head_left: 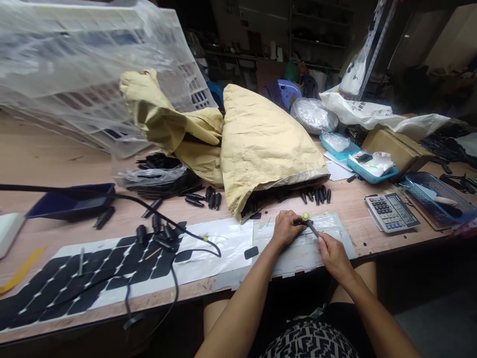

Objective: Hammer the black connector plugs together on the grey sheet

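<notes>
My right hand [335, 256] is closed around the dark handle of a small hammer [312, 227], whose round yellow-green head points away from me. Close beside that head, my left hand [287, 227] has its fingers pinched on a small black part [299, 223], mostly hidden by the fingers. Both hands are over a clear plastic sheet [337, 233] at the table's front edge. Just beyond them, several black tubular pieces [317, 195] lie at the mouth of a big tan sack [268, 144], with more dark pieces inside it.
To the left, a sheet with black squares [122, 263] carries loose black pieces [164, 233] and a black cable [156, 209]. A dark blue scoop tray [74, 201] is further left. On the right are a calculator [393, 213], a blue basket [439, 199] and turquoise trays [372, 171].
</notes>
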